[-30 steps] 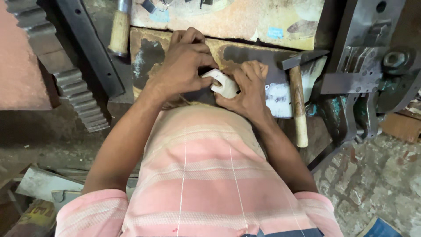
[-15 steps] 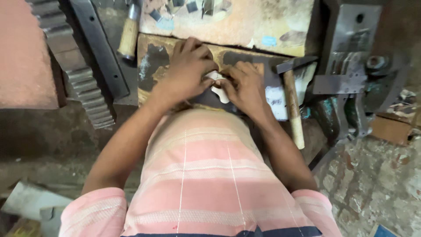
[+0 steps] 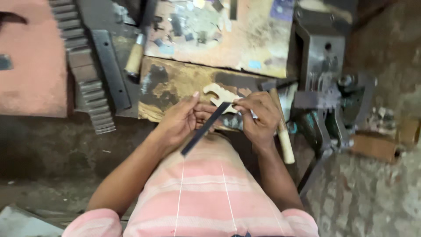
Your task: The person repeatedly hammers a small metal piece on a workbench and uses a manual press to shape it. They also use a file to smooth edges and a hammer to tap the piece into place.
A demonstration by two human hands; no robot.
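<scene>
My left hand (image 3: 182,120) grips a long dark flat strip (image 3: 206,127), like a file or metal bar, that slants from my lap up toward the right. My right hand (image 3: 258,116) pinches the strip's upper end, and its fingers rest by a pale, notched flat piece (image 3: 219,94) lying on the worn wooden block (image 3: 171,85). Both hands are close together over the near edge of the block. My pink striped knee fills the bottom of the view.
A hammer with a wooden handle (image 3: 283,136) lies right of my right hand. A second wooden-handled tool (image 3: 133,57) lies at the block's far left. A toothed metal rack (image 3: 85,66) runs at left, a metal press (image 3: 326,87) stands right, and a scrap-strewn board (image 3: 219,30) is behind.
My hands have drawn back from the block toward my knee. The dark strip is now held up between both hands, and the pale piece lies uncovered on the block.
</scene>
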